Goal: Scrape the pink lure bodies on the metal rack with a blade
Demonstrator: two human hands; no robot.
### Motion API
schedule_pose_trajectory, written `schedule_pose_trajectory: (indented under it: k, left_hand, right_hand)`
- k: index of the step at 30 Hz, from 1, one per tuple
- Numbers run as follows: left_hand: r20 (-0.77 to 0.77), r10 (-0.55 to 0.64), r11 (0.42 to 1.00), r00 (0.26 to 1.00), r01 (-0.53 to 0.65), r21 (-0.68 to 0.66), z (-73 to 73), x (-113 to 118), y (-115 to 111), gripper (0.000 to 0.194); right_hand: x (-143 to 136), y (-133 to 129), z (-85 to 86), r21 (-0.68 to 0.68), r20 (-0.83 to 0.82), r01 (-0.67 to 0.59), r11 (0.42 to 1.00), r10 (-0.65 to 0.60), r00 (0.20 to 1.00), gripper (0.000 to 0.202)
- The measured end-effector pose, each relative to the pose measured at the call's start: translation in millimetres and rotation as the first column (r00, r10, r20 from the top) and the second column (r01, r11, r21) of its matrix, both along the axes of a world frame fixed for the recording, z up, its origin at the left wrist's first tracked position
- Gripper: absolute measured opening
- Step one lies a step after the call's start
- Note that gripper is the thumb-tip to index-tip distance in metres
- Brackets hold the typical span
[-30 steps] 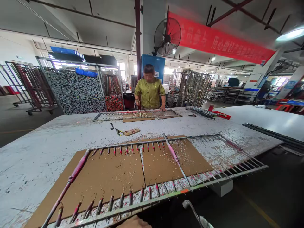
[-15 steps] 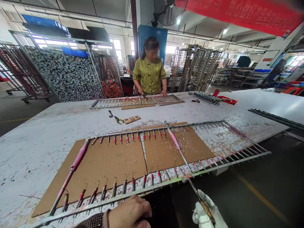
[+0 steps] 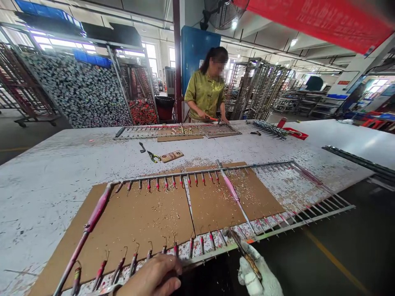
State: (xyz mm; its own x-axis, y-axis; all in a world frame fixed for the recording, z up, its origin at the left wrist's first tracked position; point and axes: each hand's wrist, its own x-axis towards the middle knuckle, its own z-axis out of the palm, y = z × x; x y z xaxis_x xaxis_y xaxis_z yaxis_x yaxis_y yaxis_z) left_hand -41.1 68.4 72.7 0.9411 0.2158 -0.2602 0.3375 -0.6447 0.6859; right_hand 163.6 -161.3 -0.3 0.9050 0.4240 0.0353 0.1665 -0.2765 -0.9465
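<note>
Tool point(image 3: 235, 238) sits clasped in right fingers point(image 3: 246, 274) — left fingers point(image 3: 169, 262) half-curl, any grip on frame point(image 3: 216, 252) hidden.

We see a grey frame point(image 3: 262, 237) with pinkish crossbars point(image 3: 99, 207), brown cardboard point(image 3: 138, 218), a white, speckled table point(image 3: 61, 176), our white-gloved right hand point(image 3: 262, 271) and a red banner point(image 3: 321, 20).

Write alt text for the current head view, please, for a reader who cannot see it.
A gloved right grip holds a hammer-like tool while the left grip is at the near rail of a pegged metal frame. The frame lies partly over cardboard on a white table; a co-worker stands opposite.
</note>
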Motion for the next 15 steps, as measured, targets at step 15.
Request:
schedule_pose_trajectory:
  k: [15]
  left_hand:
    - [0.099,0.142,0.985,0.985,-0.151,0.087,11.8,-4.5,120.9,0.032]
  right_hand:
    - [30.9,94.5,4.9,-0.516,0.527,-0.287,0.807,0.563,0.636,0.047]
